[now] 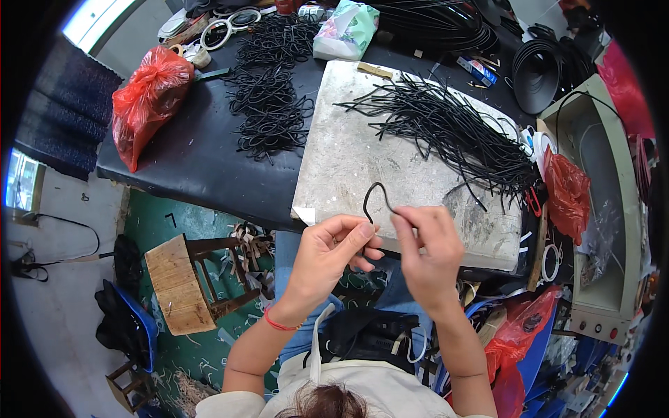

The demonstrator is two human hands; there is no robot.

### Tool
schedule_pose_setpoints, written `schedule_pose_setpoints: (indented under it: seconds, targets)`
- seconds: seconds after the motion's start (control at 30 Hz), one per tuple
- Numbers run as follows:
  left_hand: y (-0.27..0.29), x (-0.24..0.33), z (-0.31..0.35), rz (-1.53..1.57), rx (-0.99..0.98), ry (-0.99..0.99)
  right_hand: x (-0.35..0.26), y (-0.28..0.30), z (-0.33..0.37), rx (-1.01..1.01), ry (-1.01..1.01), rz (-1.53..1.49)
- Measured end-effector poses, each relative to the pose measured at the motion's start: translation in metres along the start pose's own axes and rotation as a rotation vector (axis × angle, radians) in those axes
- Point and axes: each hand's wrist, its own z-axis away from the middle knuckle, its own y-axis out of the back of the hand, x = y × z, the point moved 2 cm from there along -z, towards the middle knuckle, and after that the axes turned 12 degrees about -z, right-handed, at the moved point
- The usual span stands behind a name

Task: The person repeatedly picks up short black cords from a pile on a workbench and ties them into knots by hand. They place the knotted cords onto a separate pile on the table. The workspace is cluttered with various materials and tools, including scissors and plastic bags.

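Observation:
Between my two hands a thin black cord (pixel 376 185) arches up in a loop over the front of a pale, stained board (pixel 334 174). My left hand (pixel 334 247) pinches one end of the cord between thumb and fingers. The other end is gripped by my right hand (pixel 428 247), thumb against the bent forefinger. A big pile of loose black cord lengths (pixel 446 132) lies on the board's far right part. Beyond the board's left edge, bundles of looped black cords (pixel 268 90) lie on the dark padded table (pixel 202 146).
A tied red plastic bag (pixel 150 97) sits on the table's left side, and a tissue pack (pixel 346 31) behind the board. Red-handled scissors (pixel 533 200) lie at the board's right edge, near another red bag (pixel 566 195) and a beige machine (pixel 592 90). A wooden stool (pixel 181 285) stands lower left.

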Motion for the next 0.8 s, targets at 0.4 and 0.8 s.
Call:
schedule_pose_setpoints:
  seconds: [0.4,0.8]
  targets:
    - [0.0,-0.018,-0.007,-0.139,0.111,-0.15,-0.007,-0.006,0.004,-0.245,0.126,0.314]
    - [0.007,-0.001,-0.005,0.535,0.009,0.041,-0.001,0.01,0.003,-0.258,0.079,0.066]
